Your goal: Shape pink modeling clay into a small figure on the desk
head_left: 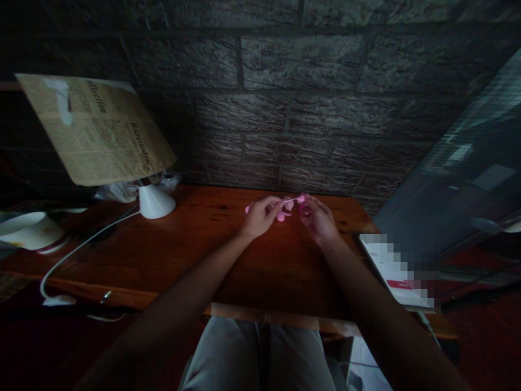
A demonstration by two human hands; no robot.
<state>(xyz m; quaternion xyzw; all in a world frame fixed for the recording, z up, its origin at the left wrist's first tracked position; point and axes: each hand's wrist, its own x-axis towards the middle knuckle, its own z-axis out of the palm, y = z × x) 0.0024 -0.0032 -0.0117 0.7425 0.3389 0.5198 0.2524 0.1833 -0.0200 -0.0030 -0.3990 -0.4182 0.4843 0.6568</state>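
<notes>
Wooden worktop point(195, 260), pink strand point(291, 200) over its back part

A newsprint-shaded lamp point(97, 130) partly hides a plastic bag point(118, 191); pixel blocks mask some of a flat white object point(378, 266). The left hand point(262, 217) and right hand point(319, 220), slightly apart, pinch the strand, covering its ends. It looks thin and straight, near blurry pink lumps point(280, 216).

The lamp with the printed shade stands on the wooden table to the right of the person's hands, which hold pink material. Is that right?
Not quite: in the head view the lamp stands to the left of both the left hand and the right hand. It is on the wooden table, and both hands hold pink material.
</notes>
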